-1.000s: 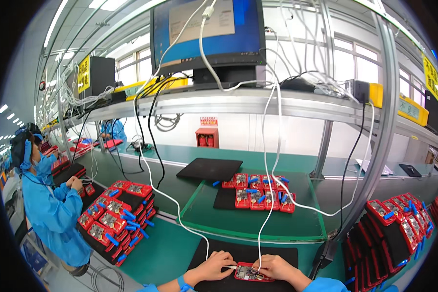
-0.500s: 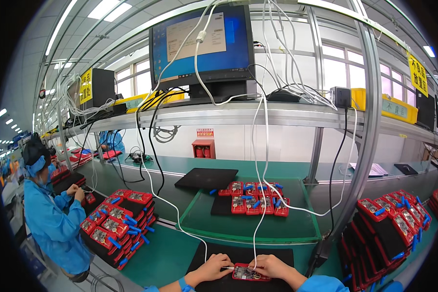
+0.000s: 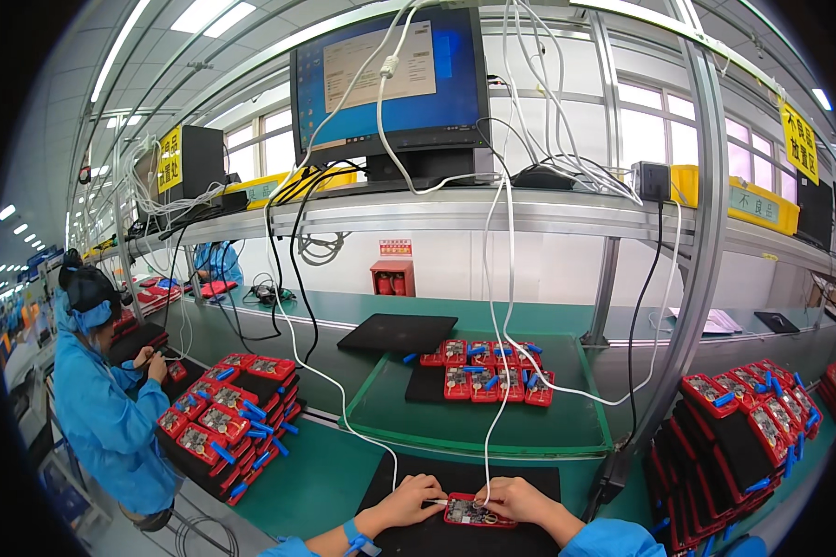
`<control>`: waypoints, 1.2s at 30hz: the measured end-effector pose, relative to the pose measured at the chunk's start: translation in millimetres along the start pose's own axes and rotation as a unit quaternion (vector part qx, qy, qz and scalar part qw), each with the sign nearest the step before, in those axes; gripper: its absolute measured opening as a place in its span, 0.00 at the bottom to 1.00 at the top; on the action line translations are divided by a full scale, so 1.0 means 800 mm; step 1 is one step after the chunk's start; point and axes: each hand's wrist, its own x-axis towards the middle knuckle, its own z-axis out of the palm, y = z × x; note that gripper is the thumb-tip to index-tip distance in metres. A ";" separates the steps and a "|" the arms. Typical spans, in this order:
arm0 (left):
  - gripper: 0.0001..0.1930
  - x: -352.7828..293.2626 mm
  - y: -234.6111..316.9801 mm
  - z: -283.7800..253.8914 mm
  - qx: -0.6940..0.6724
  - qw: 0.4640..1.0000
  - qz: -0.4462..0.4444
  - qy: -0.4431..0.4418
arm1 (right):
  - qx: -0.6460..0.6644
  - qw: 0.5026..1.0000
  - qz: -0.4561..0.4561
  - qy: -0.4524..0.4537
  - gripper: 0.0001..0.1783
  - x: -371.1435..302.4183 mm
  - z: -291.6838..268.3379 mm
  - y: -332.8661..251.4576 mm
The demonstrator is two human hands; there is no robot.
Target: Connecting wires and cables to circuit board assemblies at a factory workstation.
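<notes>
A small red-framed circuit board (image 3: pixel 478 512) lies on a black mat (image 3: pixel 407 472) close in front of me. On its left side, my left hand (image 3: pixel 407 504) pinches the white plug of a cable (image 3: pixel 370 440) against the board's edge. My right hand (image 3: pixel 522 502) is closed at the board's upper right, fingertips on the end of a second white cable (image 3: pixel 489 455) that hangs from above. Those fingertips partly cover the board and hide that cable's tip. Whether either plug is fully seated cannot be seen.
Beyond the mat, several red boards (image 3: pixel 483 383) with blue tabs sit on a green-edged sheet, beside a black pad (image 3: pixel 398 332). Stacked boards stand left (image 3: pixel 225 418) and right (image 3: pixel 729 446). A monitor (image 3: pixel 390 88) is overhead; a co-worker (image 3: pixel 111 408) handles something at left.
The view has shifted slightly. Both hands stay at the red board, with only small finger movements. At left, the co-worker's head and arms have moved a little.
</notes>
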 end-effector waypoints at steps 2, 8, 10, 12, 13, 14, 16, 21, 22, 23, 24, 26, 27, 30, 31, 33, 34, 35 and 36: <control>0.09 0.000 0.000 0.000 -0.003 1.000 0.001 -0.001 | 0.000 1.000 -0.001 0.001 0.07 0.000 0.001 0.000; 0.09 0.001 -0.001 0.000 -0.004 1.000 -0.006 -0.008 | -0.004 1.000 -0.005 0.003 0.07 0.000 0.001 0.002; 0.09 0.002 0.000 -0.002 -0.005 1.000 -0.011 -0.015 | -0.001 1.000 -0.011 0.007 0.07 0.001 0.001 0.003; 0.09 0.003 0.001 -0.003 -0.004 1.000 -0.014 -0.018 | 0.035 0.999 0.017 0.015 0.07 0.001 -0.006 -0.003; 0.09 0.004 0.001 -0.003 -0.002 1.000 -0.016 -0.020 | 0.068 0.996 0.045 0.024 0.07 0.000 -0.008 -0.005; 0.09 0.003 0.001 -0.002 -0.002 1.000 -0.017 -0.019 | 0.078 0.993 0.084 0.042 0.06 -0.001 -0.011 -0.006; 0.09 0.002 -0.002 0.001 -0.054 0.999 -0.002 0.003 | 0.092 0.985 0.097 0.105 0.05 -0.001 -0.008 -0.009; 0.11 0.015 0.007 -0.009 -0.112 0.992 -0.044 -0.033 | 0.214 0.915 0.218 0.264 0.05 -0.002 0.008 -0.005; 0.11 0.018 0.008 -0.012 -0.104 0.990 -0.066 -0.064 | 0.218 0.910 0.231 0.266 0.07 -0.003 0.011 -0.002; 0.11 0.020 0.006 -0.015 -0.104 0.990 -0.065 -0.065 | 0.218 0.910 0.232 0.267 0.07 -0.004 0.014 0.002; 0.11 0.021 0.004 -0.017 -0.109 0.988 -0.067 -0.090 | 0.240 0.902 0.241 0.266 0.07 -0.005 0.017 0.005; 0.11 0.021 -0.005 -0.015 -0.114 0.984 -0.070 -0.115 | 0.263 0.894 0.249 0.263 0.07 -0.005 0.019 0.005; 0.11 0.019 -0.013 -0.010 -0.126 0.985 -0.050 -0.110 | 0.271 0.893 0.247 0.260 0.07 -0.005 0.020 0.001; 0.11 0.016 -0.013 -0.009 -0.138 0.983 -0.035 -0.114 | 0.278 0.892 0.248 0.258 0.07 -0.007 0.021 -0.004; 0.11 0.014 -0.009 -0.011 -0.139 0.982 -0.040 -0.121 | 0.277 0.891 0.253 0.257 0.07 -0.009 0.022 -0.007; 0.12 0.010 -0.007 -0.015 -0.110 0.987 -0.032 -0.115 | 0.288 0.886 0.253 0.262 0.07 -0.008 0.020 -0.014; 0.12 0.007 -0.004 -0.018 -0.083 0.990 -0.025 -0.110 | 0.299 0.880 0.255 0.266 0.06 -0.009 0.019 -0.019; 0.11 0.008 0.008 -0.031 -0.025 0.989 -0.056 -0.133 | 0.301 0.878 0.262 0.266 0.06 -0.010 0.017 -0.014; 0.11 0.008 0.001 -0.033 0.011 0.993 -0.008 -0.117 | 0.282 0.884 0.256 0.270 0.06 -0.013 0.018 -0.006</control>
